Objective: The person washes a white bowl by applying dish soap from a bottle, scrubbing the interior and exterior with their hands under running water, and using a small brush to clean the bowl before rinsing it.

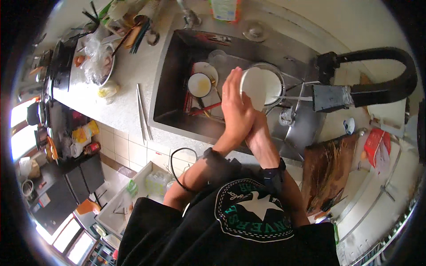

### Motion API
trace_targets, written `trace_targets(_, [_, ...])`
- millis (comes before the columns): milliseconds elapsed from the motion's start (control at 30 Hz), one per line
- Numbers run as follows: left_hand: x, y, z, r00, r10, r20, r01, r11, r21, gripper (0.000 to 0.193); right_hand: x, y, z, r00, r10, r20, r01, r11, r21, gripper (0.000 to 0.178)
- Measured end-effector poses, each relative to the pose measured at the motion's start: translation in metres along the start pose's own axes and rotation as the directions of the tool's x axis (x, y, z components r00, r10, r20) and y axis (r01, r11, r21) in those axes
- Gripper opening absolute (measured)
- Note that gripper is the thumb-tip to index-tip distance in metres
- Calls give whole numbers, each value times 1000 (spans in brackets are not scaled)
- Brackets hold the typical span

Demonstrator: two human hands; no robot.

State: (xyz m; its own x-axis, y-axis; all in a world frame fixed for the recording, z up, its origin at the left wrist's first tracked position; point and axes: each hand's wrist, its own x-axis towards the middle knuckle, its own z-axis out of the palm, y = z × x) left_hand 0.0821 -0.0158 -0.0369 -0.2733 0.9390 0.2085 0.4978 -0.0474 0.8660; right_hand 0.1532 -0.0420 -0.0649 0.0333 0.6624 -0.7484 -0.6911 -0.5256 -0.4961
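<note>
Over the sink, a white bowl is tilted on its side between my hands. My left hand presses along the bowl's left side, its fingers stretched long and close together. Crossing in close to it at the wrists, my right hand is at the bowl's lower end; most of its fingers are hidden. Behind the bowl, a second white round vessel sits in a metal basin or strainer. Water runs leftward from the black faucet head. A dark-rimmed white bowl lies on a plate in the left of the sink.
Metal chopsticks lie on the counter left of the sink. Beyond them are a plastic-covered bowl and utensils. To the right are a wooden board and a red bag. An open drawer is below left.
</note>
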Motion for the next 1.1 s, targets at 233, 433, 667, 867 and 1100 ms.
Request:
trace_targets(233, [21,-20,-22,812,-36,583,253,922,-294,42,11,-53,-42,959,-208,194,284,721,-632,43])
trace_targets(433, [38,-5,-27,752,361,552,-259,931,-257,49,-2,-91,-46,692,-290,661,695,24,-718,40])
trace_targets(667, [18,1,-38,656,160,737,426,728,-537,74,-9,-75,-50,312,-662,681,883,-63,-465,46])
trace_targets(867, [30,35,-39,494,206,845,268,888,-374,99,4,-69,-68,598,-515,614,801,390,-454,35])
trace_targets(1100, [35,26,-10,320,178,931,797,480,-366,60,12,-62,-75,660,-308,685,732,470,-494,32])
